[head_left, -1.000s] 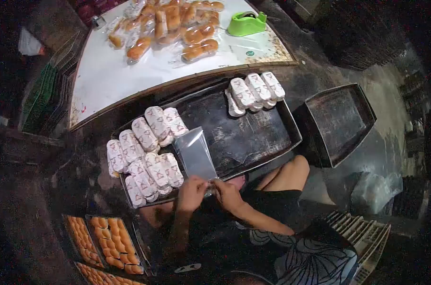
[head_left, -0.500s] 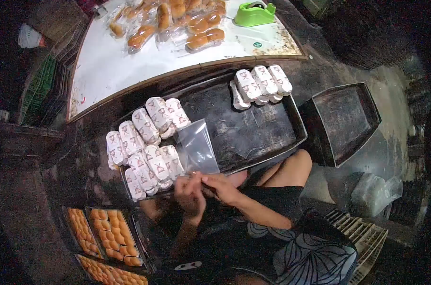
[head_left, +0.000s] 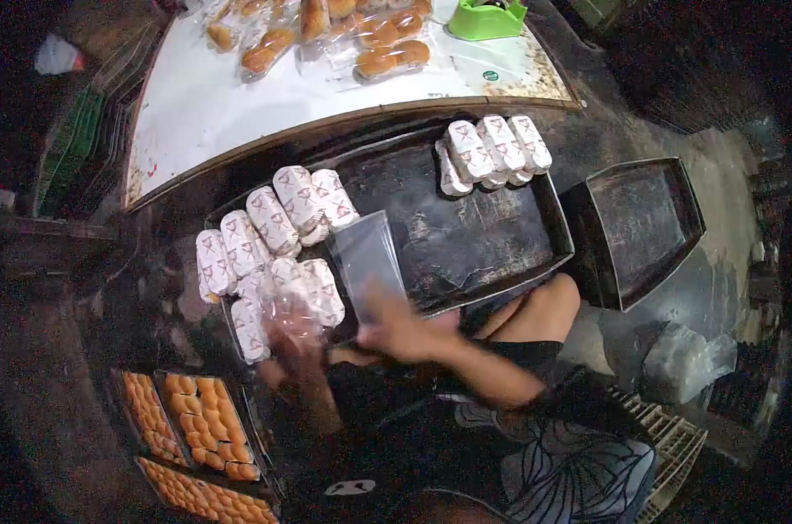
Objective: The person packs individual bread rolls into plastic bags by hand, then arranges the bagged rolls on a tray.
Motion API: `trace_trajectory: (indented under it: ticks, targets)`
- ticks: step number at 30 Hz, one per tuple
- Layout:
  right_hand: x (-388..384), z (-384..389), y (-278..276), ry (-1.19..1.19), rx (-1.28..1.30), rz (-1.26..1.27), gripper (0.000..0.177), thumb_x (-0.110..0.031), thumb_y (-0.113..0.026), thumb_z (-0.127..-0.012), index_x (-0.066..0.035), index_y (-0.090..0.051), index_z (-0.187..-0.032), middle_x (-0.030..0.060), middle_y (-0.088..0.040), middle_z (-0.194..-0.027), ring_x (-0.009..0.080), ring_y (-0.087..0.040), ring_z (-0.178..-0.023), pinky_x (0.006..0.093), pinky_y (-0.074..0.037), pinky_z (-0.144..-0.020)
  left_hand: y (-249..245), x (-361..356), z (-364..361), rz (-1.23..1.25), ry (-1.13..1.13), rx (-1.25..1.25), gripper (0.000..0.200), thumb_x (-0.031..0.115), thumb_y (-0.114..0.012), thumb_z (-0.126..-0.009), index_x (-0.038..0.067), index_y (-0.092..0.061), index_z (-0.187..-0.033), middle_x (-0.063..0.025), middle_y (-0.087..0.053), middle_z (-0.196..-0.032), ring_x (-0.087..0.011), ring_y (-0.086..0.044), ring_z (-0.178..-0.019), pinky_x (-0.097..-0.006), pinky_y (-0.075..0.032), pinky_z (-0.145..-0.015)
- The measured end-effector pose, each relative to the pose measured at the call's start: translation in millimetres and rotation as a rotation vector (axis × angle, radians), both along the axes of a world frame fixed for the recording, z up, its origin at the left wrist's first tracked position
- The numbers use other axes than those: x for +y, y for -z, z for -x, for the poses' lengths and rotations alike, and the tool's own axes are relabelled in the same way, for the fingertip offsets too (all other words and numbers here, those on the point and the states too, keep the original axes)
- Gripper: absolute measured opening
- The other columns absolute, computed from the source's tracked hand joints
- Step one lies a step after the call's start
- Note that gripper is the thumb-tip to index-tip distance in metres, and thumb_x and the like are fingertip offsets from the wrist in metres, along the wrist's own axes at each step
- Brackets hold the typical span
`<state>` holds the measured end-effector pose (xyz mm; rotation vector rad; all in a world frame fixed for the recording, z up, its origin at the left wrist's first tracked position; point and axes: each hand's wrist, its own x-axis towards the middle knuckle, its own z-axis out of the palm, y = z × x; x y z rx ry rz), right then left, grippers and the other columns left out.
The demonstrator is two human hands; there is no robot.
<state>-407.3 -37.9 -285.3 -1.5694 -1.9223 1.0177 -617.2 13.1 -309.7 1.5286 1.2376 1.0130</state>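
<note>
My left hand [head_left: 298, 339], smeared by motion, is at the near left of a black tray [head_left: 492, 231]. A crinkled clear plastic bag [head_left: 293, 301] is in its fingers, in front of white oblong paper-wrapped packages [head_left: 274, 220] with reddish-brown print. Several of these packages are stacked at the tray's left end. Close to the tray's near edge, my right hand [head_left: 400, 327] is also blurred. It overlaps the lower end of a stack of flat clear plastic bags [head_left: 365, 249]; its fingers are too smeared to read.
More wrapped packages [head_left: 498, 144] stand at the tray's far right. Behind is a white table [head_left: 239, 122] with bagged bread rolls [head_left: 392, 59] and a green tape dispenser [head_left: 486, 19]. Another black tray [head_left: 645, 210] lies right. Trays of golden buns [head_left: 208, 424] sit lower left.
My hands, close together before, have parted. The left has moved up and left with the clear bag; the right has shifted onto the stack of flat bags. The camera view has shifted slightly.
</note>
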Motion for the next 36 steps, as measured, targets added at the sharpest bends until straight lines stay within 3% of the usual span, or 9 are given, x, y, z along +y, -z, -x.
trace_trajectory:
  ticks: [5, 7, 14, 18, 21, 23, 27, 29, 36]
  targets:
    - [181.8, -153.1, 58.2, 0.894, -0.78, -0.279, 0.085, -0.046, -0.062, -0.067, 0.004, -0.025, -0.126, 0.0224, -0.035, -0.125, 0.0365, -0.031, -0.118, 0.0491, -0.026, -0.094, -64.0, 11.9, -24.9, 0.333, -0.653, -0.993, 0.04, 0.029, -0.038, -0.088, 0.007, -0.038, -0.122, -0.0114, -0.038, -0.126, -0.0268, -0.038, -0.114, -0.0476, -0.026, -0.096]
    - [205.2, -216.2, 100.7, 0.878, -0.78, -0.162, 0.078, -0.047, -0.062, -0.067, 0.001, -0.033, -0.122, 0.0181, -0.043, -0.118, 0.0333, -0.036, -0.114, 0.0486, -0.03, -0.091, -62.7, 5.1, -16.1, 0.326, -0.472, -1.171, 0.052, 0.023, -0.041, -0.087, 0.006, -0.018, -0.13, -0.0142, -0.032, -0.128, -0.0321, -0.031, -0.119, -0.05, -0.025, -0.098]
    - [98.6, -215.8, 88.7, 0.04, -0.788, -0.129, 0.058, -0.018, -0.061, -0.063, -0.003, -0.044, -0.116, 0.0207, -0.045, -0.117, 0.0343, -0.045, -0.107, 0.0392, -0.036, -0.09, -81.0, 7.2, -24.1, 0.632, -0.409, -1.57, 0.029, 0.019, -0.045, -0.081, 0.003, -0.046, -0.105, -0.0128, -0.05, -0.104, -0.0289, -0.045, -0.104, -0.0528, -0.029, -0.094]
    - [38.9, -238.8, 50.6, 0.375, -0.065, 0.169, 0.049, -0.009, -0.06, -0.061, -0.003, -0.048, -0.108, 0.0146, -0.056, -0.099, 0.0221, -0.054, -0.09, 0.0316, -0.044, -0.081, -77.0, 7.0, -34.6, 0.653, -0.465, -1.572, 0.031, 0.022, -0.049, -0.079, 0.0, -0.047, -0.1, -0.0154, -0.051, -0.099, -0.0315, -0.046, -0.102, -0.0544, -0.031, -0.092]
    - [3.8, -265.8, 79.8, 0.621, 1.121, 0.176, 0.045, -0.023, -0.051, -0.074, 0.0, -0.043, -0.112, 0.0154, -0.054, -0.102, 0.0266, -0.056, -0.09, 0.0394, -0.046, -0.079, -84.2, 8.0, -42.1, 0.748, -0.517, -1.545, 0.03, 0.022, -0.047, -0.08, -0.001, -0.048, -0.099, -0.0157, -0.051, -0.097, -0.033, -0.047, -0.101, -0.0546, -0.035, -0.089]
    - [-15.1, -245.7, 57.0, 0.77, 1.202, 0.243, 0.049, -0.028, -0.048, -0.073, 0.002, -0.042, -0.112, 0.0145, -0.054, -0.101, 0.0256, -0.056, -0.089, 0.038, -0.047, -0.079, -84.3, 4.6, -43.7, 0.703, -0.49, -1.524, 0.028, 0.021, -0.046, -0.081, 0.0, -0.048, -0.099, -0.0156, -0.052, -0.098, -0.0332, -0.048, -0.1, -0.0544, -0.037, -0.087]
    - [9.5, -189.6, 34.8, 0.269, 0.537, 0.238, 0.036, -0.013, -0.053, -0.074, 0.003, -0.049, -0.106, 0.0123, -0.056, -0.099, 0.0263, -0.056, -0.09, 0.0337, -0.044, -0.082, -83.5, -0.9, -52.0, 0.63, -0.464, -1.421, 0.025, 0.021, -0.048, -0.081, 0.003, -0.05, -0.098, -0.0149, -0.052, -0.1, -0.0331, -0.047, -0.102, -0.0551, -0.038, -0.087]
    - [17.7, -163.5, 52.6, 0.336, -0.245, -0.086, 0.034, -0.014, -0.053, -0.077, 0.003, -0.051, -0.105, 0.0169, -0.056, -0.101, 0.0292, -0.054, -0.093, 0.0346, -0.042, -0.083, -85.5, -7.1, -57.8, 0.613, -0.499, -1.402, 0.028, 0.019, -0.049, -0.081, 0.004, -0.045, -0.104, -0.0145, -0.05, -0.105, -0.0326, -0.047, -0.102, -0.0525, -0.039, -0.087]
    - [3.1, -4.0, -81.1, -0.059, 0.049, -0.026, 0.027, -0.028, -0.053, -0.078, -0.012, -0.057, -0.1, 0.0178, -0.058, -0.068, 0.0373, -0.056, -0.066, 0.0453, -0.045, -0.063, -87.2, -42.0, -91.7, 0.228, -0.386, -0.825, 0.065, -0.002, -0.052, -0.078, 0.014, -0.015, -0.129, -0.0188, -0.029, -0.127, -0.0305, -0.041, -0.111, -0.0392, -0.042, -0.087]
